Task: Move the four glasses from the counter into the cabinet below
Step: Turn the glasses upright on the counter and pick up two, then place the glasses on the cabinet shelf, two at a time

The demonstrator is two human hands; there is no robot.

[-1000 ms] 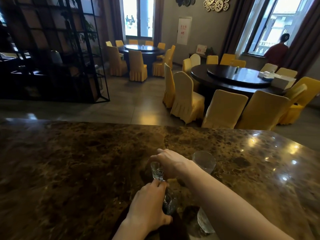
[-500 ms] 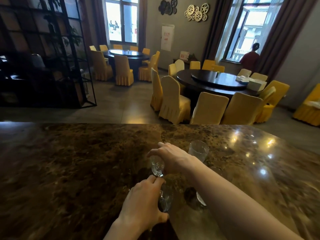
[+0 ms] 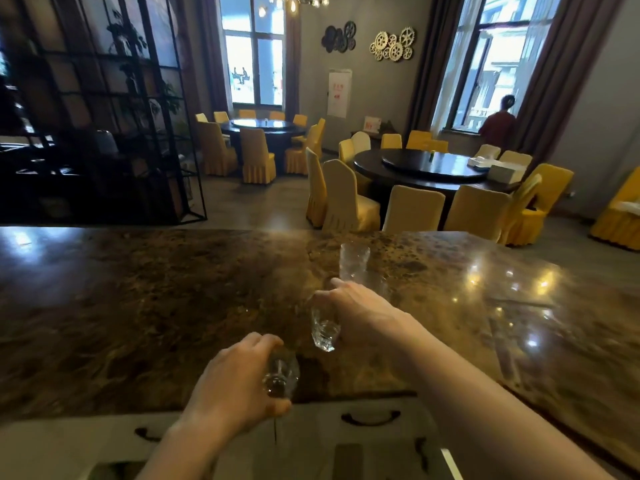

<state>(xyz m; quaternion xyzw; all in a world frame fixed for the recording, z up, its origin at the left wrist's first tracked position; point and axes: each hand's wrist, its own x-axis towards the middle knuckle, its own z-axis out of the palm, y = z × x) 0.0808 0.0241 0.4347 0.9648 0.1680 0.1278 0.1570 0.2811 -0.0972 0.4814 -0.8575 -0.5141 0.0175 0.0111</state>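
My left hand [image 3: 230, 389] gripping glass [image 3: 280, 374] over counter [image 3: 138, 306] edge; right hand [image 3: 360, 311] gripping second glass [image 3: 323, 329], third glass [image 3: 353, 263] standing just beyond.

Both forearms are bare to the frame edge, left hand [image 3: 232, 386] and right hand [image 3: 360, 311] ungloved.

Dim grey-walled dining room [image 3: 311, 60]; two round dark wooden tables [image 3: 420, 168] ringed by yellow-covered chairs [image 3: 412, 209]; tall bright curtained windows [image 3: 254, 53]; black metal shelving [image 3: 104, 109] left; gear-shaped wall ornaments [image 3: 393, 45].
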